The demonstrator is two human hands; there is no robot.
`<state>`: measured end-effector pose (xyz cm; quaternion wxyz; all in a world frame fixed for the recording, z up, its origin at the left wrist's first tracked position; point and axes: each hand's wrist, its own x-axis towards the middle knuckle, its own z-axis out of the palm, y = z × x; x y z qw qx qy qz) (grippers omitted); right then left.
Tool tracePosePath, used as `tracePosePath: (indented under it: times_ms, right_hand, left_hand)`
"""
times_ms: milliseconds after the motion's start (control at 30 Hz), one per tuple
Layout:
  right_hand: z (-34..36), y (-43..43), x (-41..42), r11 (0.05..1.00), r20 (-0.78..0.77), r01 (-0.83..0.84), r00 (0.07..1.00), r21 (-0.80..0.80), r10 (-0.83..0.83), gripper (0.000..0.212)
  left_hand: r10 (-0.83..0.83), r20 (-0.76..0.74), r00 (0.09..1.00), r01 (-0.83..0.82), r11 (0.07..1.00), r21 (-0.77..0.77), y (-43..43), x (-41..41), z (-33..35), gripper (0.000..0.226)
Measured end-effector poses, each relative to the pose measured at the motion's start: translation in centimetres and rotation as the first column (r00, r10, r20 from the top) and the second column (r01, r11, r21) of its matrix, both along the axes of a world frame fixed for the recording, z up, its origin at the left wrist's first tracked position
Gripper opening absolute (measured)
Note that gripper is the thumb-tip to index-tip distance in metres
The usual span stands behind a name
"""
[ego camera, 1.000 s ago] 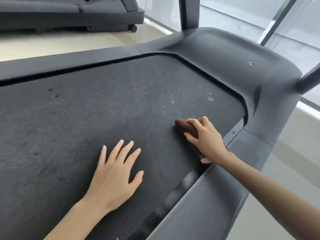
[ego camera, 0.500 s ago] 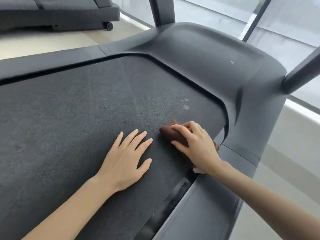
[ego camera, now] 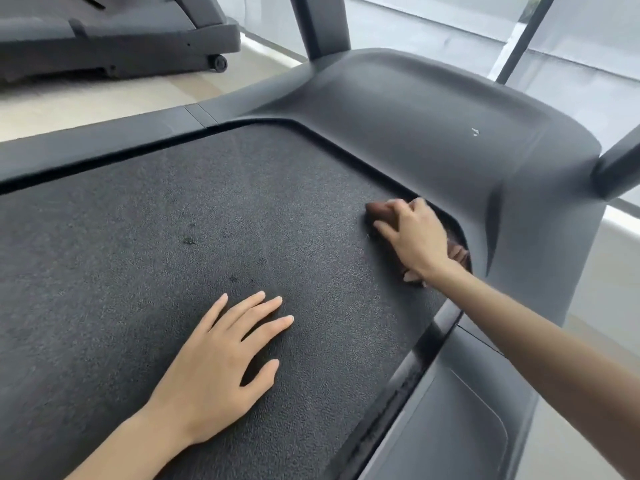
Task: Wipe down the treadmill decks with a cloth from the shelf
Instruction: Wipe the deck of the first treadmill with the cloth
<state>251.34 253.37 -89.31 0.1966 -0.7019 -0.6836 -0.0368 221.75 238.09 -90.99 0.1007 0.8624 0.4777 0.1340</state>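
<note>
Cloth (ego camera: 374, 212) slid forward — right hand (ego camera: 415, 237) grips it.

The dark, textured treadmill deck (ego camera: 145, 209) runs up to the grey motor cover (ego camera: 433, 126). A brown cloth (ego camera: 375, 212) lies on the deck against the cover's edge, gripped under the right hand (ego camera: 415, 237). The left hand (ego camera: 221, 368) rests flat on the deck, well back from the cover. Dark specks (ego camera: 188, 240) dot the deck farther from the cover.
</note>
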Motion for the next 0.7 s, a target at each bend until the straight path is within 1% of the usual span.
tracePosePath:
  times_ms: [67, 100, 133, 167, 200, 267, 333, 400, 433, 500, 567, 633, 700]
  right_hand:
    - [-0.7, -2.6, -1.2, 0.974, 0.014, -0.226, 0.974, 0.014, 0.226, 0.043]
    - [-0.9, -3.6, -1.4, 0.955, 0.021, -0.298, 0.955, 0.015, 0.297, 0.043]
    - [-0.9, -3.7, -1.0, 0.947, 0.02, -0.32, 0.947, 0.013, 0.32, 0.042]
    - [-0.7, -3.1, -0.4, 0.956, 0.01, -0.293, 0.956, 0.015, 0.293, 0.042]
    - [-0.6, -1.9, 0.3, 0.975, 0.002, -0.223, 0.975, 0.019, 0.223, 0.043]
    - [-0.3, 1.4, 1.5, 0.999, -0.006, -0.029, 1.0, 0.012, 0.029, 0.043]
    - [-0.1, 4.1, 1.1, 0.992, -0.029, 0.128, 0.991, -0.004, -0.128, 0.043]
    - [-0.2, 5.4, -0.8, 0.979, -0.068, 0.205, 0.976, -0.004, -0.205, 0.042]
    - [-0.2, 5.4, -2.1, 0.98, -0.079, 0.199, 0.977, 0.0, -0.198, 0.042]
    - [-0.3, 4.4, -5.3, 0.996, -0.087, 0.089, 0.992, 0.013, -0.088, 0.042]
    - [-0.9, 2.1, -9.2, 0.995, -0.085, -0.087, 0.992, 0.039, 0.09, 0.042]
    - [-1.6, -0.5, -12.2, 0.965, -0.074, -0.253, 0.963, 0.071, 0.258, 0.041]
    - [-1.6, -2.1, -12.7, 0.925, -0.071, -0.375, 0.923, 0.061, 0.379, 0.04]
  left_hand:
    - [-0.003, -0.014, 1.0, 0.003, 1.0, 0.001, -0.1, 0.0, 0.0, 0.051]
    - [-0.007, -0.024, 1.0, 0.007, 1.0, 0.005, -0.1, 0.0, -0.1, 0.051]
    - [-0.012, -0.03, 0.999, 0.012, 1.0, 0.01, -0.1, -0.1, -0.2, 0.052]
    - [-0.016, -0.03, 0.999, 0.017, 1.0, 0.017, 0.0, -0.1, -0.4, 0.052]
    - [-0.02, -0.024, 1.0, 0.021, 0.999, 0.024, 0.1, -0.2, -0.5, 0.052]
    - [-0.02, 0.005, 1.0, 0.02, 0.999, 0.031, 0.3, -0.2, -0.7, 0.051]
    - [-0.019, 0.026, 0.999, 0.018, 0.999, 0.04, 0.5, -0.2, -0.8, 0.05]
    - [-0.021, 0.033, 0.999, 0.019, 0.998, 0.058, 0.6, -0.1, -0.9, 0.049]
    - [-0.022, 0.032, 0.999, 0.02, 0.998, 0.062, 0.6, -0.1, -0.9, 0.049]
    - [-0.015, 0.034, 0.999, 0.014, 0.998, 0.055, 0.5, -0.1, -0.8, 0.049]
    - [-0.007, 0.021, 1.0, 0.006, 0.999, 0.047, 0.5, 0.0, -0.3, 0.049]
    - [-0.01, -0.005, 1.0, 0.01, 0.999, 0.052, 0.4, 0.2, 0.2, 0.049]
    - [-0.023, -0.037, 0.999, 0.025, 0.998, 0.059, 0.1, 0.1, 0.5, 0.05]
